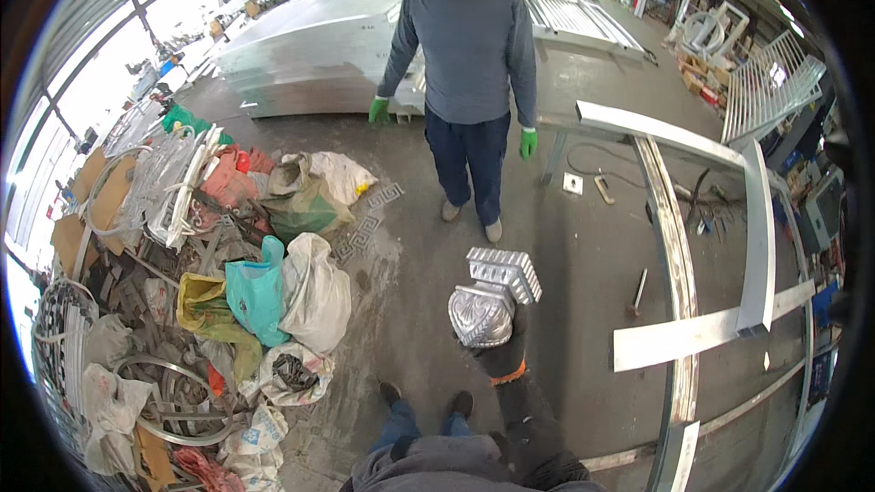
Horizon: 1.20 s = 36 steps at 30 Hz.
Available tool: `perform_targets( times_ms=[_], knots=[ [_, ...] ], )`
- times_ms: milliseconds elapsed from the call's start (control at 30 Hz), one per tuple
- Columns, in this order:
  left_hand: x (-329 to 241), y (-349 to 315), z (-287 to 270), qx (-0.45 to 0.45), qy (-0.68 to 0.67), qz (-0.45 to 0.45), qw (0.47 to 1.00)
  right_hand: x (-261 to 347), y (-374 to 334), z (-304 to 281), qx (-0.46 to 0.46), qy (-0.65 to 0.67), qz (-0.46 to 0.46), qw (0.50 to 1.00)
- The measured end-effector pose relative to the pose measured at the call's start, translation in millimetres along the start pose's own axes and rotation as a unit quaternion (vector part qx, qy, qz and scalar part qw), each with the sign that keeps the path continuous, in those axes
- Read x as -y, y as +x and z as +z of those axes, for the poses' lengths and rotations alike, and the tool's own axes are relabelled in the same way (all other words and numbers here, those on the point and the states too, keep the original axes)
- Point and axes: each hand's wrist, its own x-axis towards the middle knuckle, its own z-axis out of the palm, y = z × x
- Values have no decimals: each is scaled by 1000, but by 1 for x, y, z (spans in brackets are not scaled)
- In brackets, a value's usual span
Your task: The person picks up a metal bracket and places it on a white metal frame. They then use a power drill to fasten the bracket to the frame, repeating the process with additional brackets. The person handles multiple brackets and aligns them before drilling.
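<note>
My right hand (pixel 507 357), in a dark glove with an orange cuff, reaches forward in front of my body. It is closed on a silver metal ornament (pixel 481 317), which has a rounded end with a raised leaf-like pattern and a ribbed rectangular block at its far side. The ornament covers most of my fingers. My left hand does not show. Beyond the ornament stands a person (pixel 469 55) in a grey top and dark trousers, facing me, with green gloves (pixel 379 110) on both hands and arms hanging down.
On the left lies a heap of scrap with a white sack (pixel 315 296) and a teal bag (pixel 255 290). To the right, a metal frame (pixel 672 264) carries long silver profiles (pixel 758 237). A hammer (pixel 640 293) is near it. Behind the person is a large wrapped stack (pixel 310 64).
</note>
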Motion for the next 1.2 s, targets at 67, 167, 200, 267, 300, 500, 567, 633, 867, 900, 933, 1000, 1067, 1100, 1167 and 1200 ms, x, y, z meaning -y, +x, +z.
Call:
perform_targets(
  times_ms=[67, 167, 200, 267, 300, 500, 567, 633, 867, 900, 933, 1000, 1067, 1100, 1167, 1200],
  knots=[
    [-3, 7, -5, 4, 4, -7, 1000, -4, 0, -1, -4, 20, -21, 1000],
    [-11, 26, -14, 11, 13, -20, 1000, -10, 5, 2, -51, -70, -62, 994],
    [-14, 35, -17, 16, 18, -25, 999, -12, 8, 5, -58, -81, -72, 992],
    [-20, 57, -24, 24, 28, -34, 999, -20, 14, 12, -60, -106, -93, 988],
    [-22, 68, -27, 29, 34, -36, 998, -25, 15, 17, -80, -134, -102, 983],
    [-66, 133, -21, 57, 27, -2, 998, -55, 28, 29, -143, -152, -93, 974],
    [-111, 133, -7, 70, 26, 13, 997, -67, 32, 24, -173, -272, -97, 942],
    [-173, 117, 10, 124, 45, 128, 983, -80, 34, 17, -185, -345, -119, 913],
    [-342, -19, 51, 461, -149, 318, 815, -136, 34, 10, -326, -502, -74, 798],
    [-354, -31, 53, 464, -139, 322, 813, -140, 33, 13, -339, -524, -47, 780],
    [-363, -38, 55, 468, -137, 327, 810, -143, 33, 15, -329, -524, -72, 782],
    [-370, -44, 57, 460, -127, 328, 815, -146, 32, 20, -283, -532, -129, 787],
    [-369, -42, 60, 452, -122, 310, 828, -147, 30, 26, -325, -511, -98, 790],
    [-367, -39, 62, 435, -114, 337, 827, -147, 29, 28, -326, -504, -94, 794],
    [-361, -31, 65, 405, -75, 370, 833, -147, 27, 34, -313, -481, -97, 813],
    [-358, -27, 68, 397, -80, 376, 833, -148, 25, 36, -297, -467, -104, 827]
  ],
)
